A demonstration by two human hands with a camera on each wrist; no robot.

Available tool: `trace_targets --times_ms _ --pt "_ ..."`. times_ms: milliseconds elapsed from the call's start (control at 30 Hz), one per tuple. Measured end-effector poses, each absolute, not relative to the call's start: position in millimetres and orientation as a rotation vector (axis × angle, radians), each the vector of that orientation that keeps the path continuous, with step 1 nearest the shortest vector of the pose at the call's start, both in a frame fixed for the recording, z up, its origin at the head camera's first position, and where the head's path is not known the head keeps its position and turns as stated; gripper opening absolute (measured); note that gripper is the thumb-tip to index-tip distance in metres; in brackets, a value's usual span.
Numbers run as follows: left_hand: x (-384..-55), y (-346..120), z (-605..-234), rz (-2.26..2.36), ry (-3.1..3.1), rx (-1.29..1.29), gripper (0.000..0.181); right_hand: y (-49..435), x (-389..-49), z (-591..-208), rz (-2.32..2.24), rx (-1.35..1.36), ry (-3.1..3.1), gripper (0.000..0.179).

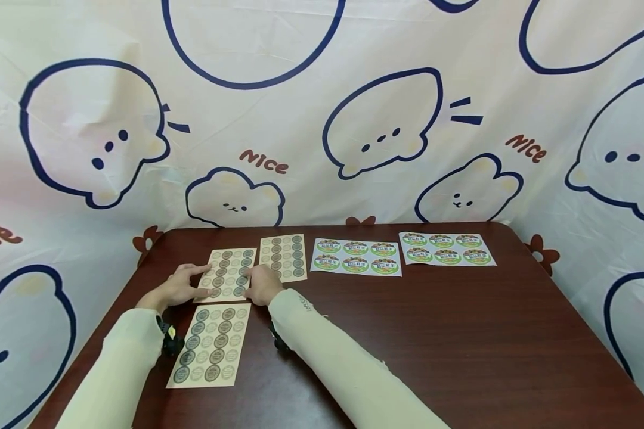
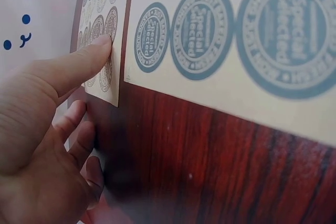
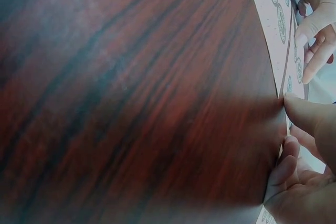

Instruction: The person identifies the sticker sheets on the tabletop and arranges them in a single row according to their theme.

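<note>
A cream sticker sheet (image 1: 228,276) with rows of round grey labels lies at the table's back left, between both hands. My left hand (image 1: 178,287) is at its left side; in the left wrist view the thumb (image 2: 97,53) rests on the printed face while the other fingers spread loosely beside the sheet. My right hand (image 1: 264,285) pinches the sheet's near right edge, its thumb (image 3: 304,111) at the corner and its lower fingers curled. Just in front, a second cream sticker sheet (image 1: 209,345) lies flat, its top edge close to the first one.
Behind the right hand lies a third cream sticker sheet (image 1: 283,257). Farther right along the back are two white sheets of oval green labels, one nearer the middle (image 1: 356,257) and one at the right (image 1: 446,249). A cartoon-printed curtain (image 1: 311,131) surrounds the dark wooden table (image 1: 434,339).
</note>
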State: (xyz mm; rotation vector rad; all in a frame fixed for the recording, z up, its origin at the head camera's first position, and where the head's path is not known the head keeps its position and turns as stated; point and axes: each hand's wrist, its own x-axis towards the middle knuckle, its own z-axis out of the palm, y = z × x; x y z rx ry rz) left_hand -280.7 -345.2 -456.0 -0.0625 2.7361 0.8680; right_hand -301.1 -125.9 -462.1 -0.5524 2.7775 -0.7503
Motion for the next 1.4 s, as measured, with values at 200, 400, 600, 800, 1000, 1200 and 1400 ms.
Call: trace_targets --times_ms 200,400,600,800,1000,1200,1400 --pt "-282 -344 -457 0.858 2.737 -0.053 0.082 -126 -301 -464 -0.742 -0.532 2.795 0.049" --pt "-284 -344 -457 0.847 2.743 -0.051 0.080 -129 -304 -467 -0.733 -0.524 2.805 0.047" --pt "-286 -345 -455 0.851 2.741 -0.061 0.079 -130 -308 -465 -0.671 -0.544 2.822 0.056" --pt "-286 -344 -454 0.859 2.748 -0.022 0.077 -129 -309 -459 -0.597 -0.546 2.798 0.073" --pt "-284 -343 -458 0.870 2.745 -0.008 0.076 -128 -306 -455 -0.493 -0.567 2.787 0.062" --pt "-283 -343 -456 0.895 2.749 -0.010 0.076 -129 -305 -453 -0.511 -0.560 2.793 0.060" --pt "-282 -344 -455 0.904 2.743 -0.033 0.078 -131 -304 -451 -0.503 -0.567 2.793 0.059"
